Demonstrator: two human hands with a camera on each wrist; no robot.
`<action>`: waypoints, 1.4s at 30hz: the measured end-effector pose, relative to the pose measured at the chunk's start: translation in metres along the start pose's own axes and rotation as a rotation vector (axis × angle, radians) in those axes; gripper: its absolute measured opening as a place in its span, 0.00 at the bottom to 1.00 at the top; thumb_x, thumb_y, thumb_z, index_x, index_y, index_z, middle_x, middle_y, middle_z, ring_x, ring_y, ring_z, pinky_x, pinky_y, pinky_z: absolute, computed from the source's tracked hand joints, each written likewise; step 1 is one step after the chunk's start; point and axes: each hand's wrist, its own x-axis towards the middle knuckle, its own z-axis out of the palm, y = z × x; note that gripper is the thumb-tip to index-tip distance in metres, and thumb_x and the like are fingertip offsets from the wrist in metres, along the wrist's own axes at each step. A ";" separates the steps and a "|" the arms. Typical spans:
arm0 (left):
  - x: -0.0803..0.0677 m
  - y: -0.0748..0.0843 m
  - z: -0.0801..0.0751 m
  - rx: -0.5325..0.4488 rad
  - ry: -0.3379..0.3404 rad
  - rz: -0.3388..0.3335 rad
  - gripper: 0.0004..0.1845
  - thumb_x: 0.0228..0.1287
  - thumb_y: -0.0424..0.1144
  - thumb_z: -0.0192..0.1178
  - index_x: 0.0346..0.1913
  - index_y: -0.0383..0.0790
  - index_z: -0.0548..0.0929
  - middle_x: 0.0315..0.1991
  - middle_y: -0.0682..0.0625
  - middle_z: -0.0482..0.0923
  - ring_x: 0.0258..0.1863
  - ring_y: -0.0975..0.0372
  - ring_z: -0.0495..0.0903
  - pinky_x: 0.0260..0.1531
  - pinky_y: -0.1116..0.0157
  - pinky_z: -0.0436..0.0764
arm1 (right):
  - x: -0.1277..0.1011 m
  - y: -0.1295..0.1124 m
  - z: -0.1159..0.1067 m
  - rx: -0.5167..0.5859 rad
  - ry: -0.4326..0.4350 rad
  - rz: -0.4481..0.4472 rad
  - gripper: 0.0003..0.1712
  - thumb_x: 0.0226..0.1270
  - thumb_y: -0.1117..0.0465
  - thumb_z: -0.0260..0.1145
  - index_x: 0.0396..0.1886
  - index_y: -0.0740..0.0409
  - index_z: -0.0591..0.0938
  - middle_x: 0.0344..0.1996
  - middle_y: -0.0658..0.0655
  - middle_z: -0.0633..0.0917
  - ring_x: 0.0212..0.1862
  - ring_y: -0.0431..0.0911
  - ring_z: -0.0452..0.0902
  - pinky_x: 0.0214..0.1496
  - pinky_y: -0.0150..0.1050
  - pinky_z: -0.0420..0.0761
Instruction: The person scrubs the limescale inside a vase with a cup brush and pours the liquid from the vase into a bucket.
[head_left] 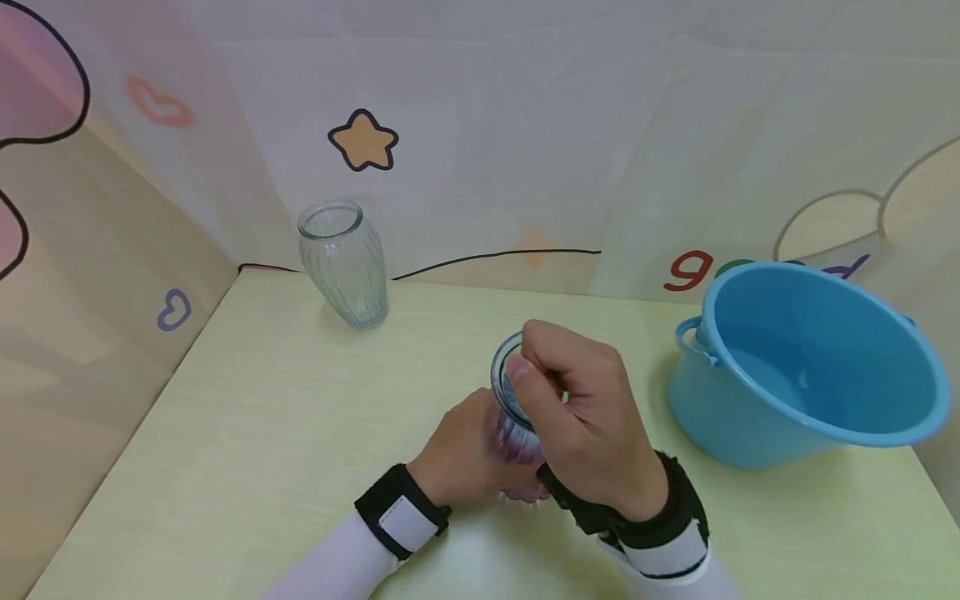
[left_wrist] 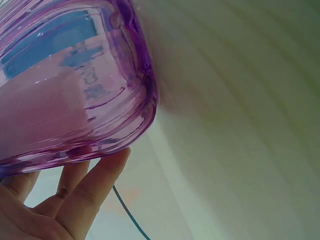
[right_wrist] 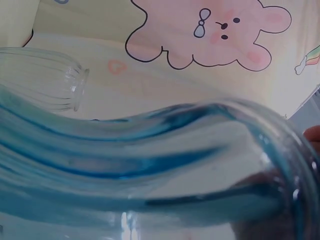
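Note:
Both hands hold a ribbed glass vase (head_left: 507, 410) tilted over the table; its neck is blue and its base purple. My left hand (head_left: 463, 447) cups the purple base (left_wrist: 70, 85) from below, and its fingers (left_wrist: 80, 197) lie against the glass. At the blue rim my right hand (head_left: 581, 408) grips from above, its fingertips curled over the mouth. The right wrist view is filled by the blue neck (right_wrist: 150, 165). A second vase of clear ribbed glass (head_left: 345, 262) stands upright at the back left of the table, also seen as the clear vase (right_wrist: 42, 75).
A blue plastic basin (head_left: 810, 367) with handles stands on the pale green table (head_left: 247, 433) to the right of my hands. Printed cartoon backdrops close the back and left sides. A thin dark cable (head_left: 495, 254) runs along the table's back edge.

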 end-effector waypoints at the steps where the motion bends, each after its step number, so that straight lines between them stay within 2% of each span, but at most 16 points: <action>1: 0.000 0.000 0.000 -0.002 -0.002 0.004 0.34 0.42 0.53 0.83 0.52 0.63 0.75 0.42 0.65 0.83 0.41 0.68 0.83 0.43 0.67 0.83 | 0.000 0.000 0.000 -0.007 -0.007 0.011 0.20 0.66 0.77 0.53 0.18 0.56 0.62 0.16 0.52 0.58 0.20 0.36 0.54 0.19 0.31 0.51; 7: 0.001 -0.001 0.000 0.010 -0.001 0.024 0.30 0.43 0.51 0.82 0.49 0.61 0.76 0.39 0.64 0.83 0.37 0.70 0.83 0.38 0.68 0.83 | 0.000 -0.001 0.000 -0.098 -0.065 0.067 0.20 0.68 0.75 0.55 0.18 0.53 0.64 0.18 0.48 0.62 0.22 0.37 0.58 0.22 0.31 0.55; 13: 0.003 -0.003 0.000 0.016 -0.010 0.070 0.25 0.43 0.50 0.81 0.43 0.61 0.77 0.33 0.66 0.82 0.33 0.70 0.82 0.32 0.68 0.82 | 0.000 -0.002 0.001 -0.200 -0.109 0.104 0.21 0.69 0.73 0.55 0.17 0.52 0.63 0.17 0.47 0.61 0.21 0.37 0.57 0.22 0.32 0.56; 17: 0.005 -0.003 0.001 0.029 -0.019 0.093 0.26 0.45 0.50 0.80 0.45 0.62 0.76 0.31 0.69 0.81 0.33 0.71 0.81 0.32 0.68 0.81 | 0.000 -0.002 0.002 -0.260 -0.142 0.120 0.21 0.69 0.72 0.55 0.17 0.52 0.63 0.17 0.47 0.60 0.21 0.36 0.57 0.21 0.32 0.57; 22: 0.004 -0.002 0.001 0.049 -0.020 0.054 0.31 0.47 0.52 0.79 0.53 0.62 0.73 0.37 0.68 0.79 0.37 0.71 0.80 0.33 0.68 0.81 | -0.001 -0.003 0.003 -0.304 -0.189 0.151 0.21 0.70 0.70 0.55 0.17 0.52 0.64 0.16 0.46 0.61 0.21 0.36 0.58 0.21 0.31 0.58; 26: 0.004 0.000 0.001 0.071 -0.013 0.038 0.32 0.49 0.54 0.79 0.54 0.62 0.73 0.41 0.68 0.78 0.40 0.70 0.79 0.34 0.68 0.82 | -0.001 -0.005 0.002 -0.328 -0.229 0.187 0.20 0.70 0.69 0.55 0.17 0.52 0.65 0.16 0.46 0.61 0.21 0.36 0.59 0.21 0.31 0.58; 35: 0.005 0.004 0.003 0.116 -0.005 0.051 0.32 0.47 0.50 0.81 0.53 0.57 0.73 0.37 0.68 0.76 0.37 0.71 0.77 0.27 0.70 0.80 | -0.001 -0.007 0.002 -0.361 -0.264 0.187 0.20 0.67 0.70 0.55 0.15 0.51 0.64 0.17 0.46 0.59 0.21 0.37 0.57 0.21 0.30 0.56; 42: 0.005 0.003 0.003 0.091 -0.025 0.031 0.33 0.50 0.51 0.80 0.56 0.59 0.72 0.37 0.68 0.77 0.37 0.71 0.78 0.28 0.69 0.81 | 0.000 -0.007 0.002 -0.367 -0.265 0.203 0.20 0.67 0.69 0.55 0.15 0.51 0.65 0.16 0.46 0.60 0.20 0.37 0.57 0.21 0.31 0.57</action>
